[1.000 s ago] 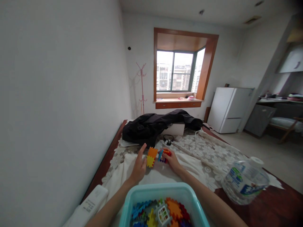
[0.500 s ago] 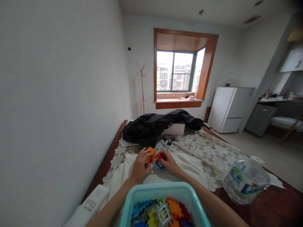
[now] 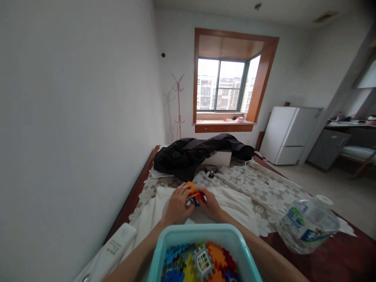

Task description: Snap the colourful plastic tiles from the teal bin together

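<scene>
Gripping orange interlocking tile (image 3: 192, 186) in curled fingers of left hand (image 3: 179, 204); pinching red tile (image 3: 201, 196) in fingertips of right hand (image 3: 210, 204), just beside orange one. Can't tell whether joined.

The tub (image 3: 202, 230) looks smooth plastic (faintly glossy), the toy pieces (image 3: 192, 186) matt plastic.

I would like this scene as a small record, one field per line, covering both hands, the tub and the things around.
Left hand: holds orange piece
Right hand: holds red piece
Hidden: how the pieces join
Tub: teal, containing colourful toy pieces
Right side: clear bottle, white cap
Beyond hands: black fabric, headphones
</scene>
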Demonstrator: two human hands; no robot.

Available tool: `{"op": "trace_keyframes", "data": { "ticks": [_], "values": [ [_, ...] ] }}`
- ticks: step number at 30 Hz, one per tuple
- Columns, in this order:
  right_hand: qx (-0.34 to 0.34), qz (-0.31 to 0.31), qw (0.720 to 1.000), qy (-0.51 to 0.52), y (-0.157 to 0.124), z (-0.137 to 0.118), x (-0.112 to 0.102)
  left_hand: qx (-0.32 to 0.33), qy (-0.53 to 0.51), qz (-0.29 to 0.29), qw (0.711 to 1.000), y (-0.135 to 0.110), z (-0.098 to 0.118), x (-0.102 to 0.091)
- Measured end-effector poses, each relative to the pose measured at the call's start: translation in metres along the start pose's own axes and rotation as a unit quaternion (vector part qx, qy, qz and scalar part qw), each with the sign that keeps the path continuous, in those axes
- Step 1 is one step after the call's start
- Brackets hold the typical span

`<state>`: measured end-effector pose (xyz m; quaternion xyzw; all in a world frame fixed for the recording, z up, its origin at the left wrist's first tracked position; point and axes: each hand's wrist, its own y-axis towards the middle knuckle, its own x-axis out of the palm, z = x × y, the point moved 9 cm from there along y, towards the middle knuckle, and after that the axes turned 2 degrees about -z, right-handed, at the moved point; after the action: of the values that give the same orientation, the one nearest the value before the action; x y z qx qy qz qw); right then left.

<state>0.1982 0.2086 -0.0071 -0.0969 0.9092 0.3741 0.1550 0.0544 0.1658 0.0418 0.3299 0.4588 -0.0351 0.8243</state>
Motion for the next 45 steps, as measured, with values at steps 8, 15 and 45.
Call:
{"op": "trace_keyframes", "data": {
  "ticks": [8,15,45],
  "values": [
    [-0.040,-0.039,0.998,-0.008,0.004,-0.017,0.003,0.005,0.003,-0.007,1.000,-0.001,0.002,0.006],
    [-0.042,-0.065,0.997,-0.017,0.001,-0.016,0.007,0.000,-0.009,0.024,1.000,-0.001,-0.011,0.005],
    [-0.057,-0.032,0.989,-0.133,0.000,-0.010,0.009,-0.054,-0.017,0.046,0.997,-0.003,-0.032,0.013]
  ]
}}
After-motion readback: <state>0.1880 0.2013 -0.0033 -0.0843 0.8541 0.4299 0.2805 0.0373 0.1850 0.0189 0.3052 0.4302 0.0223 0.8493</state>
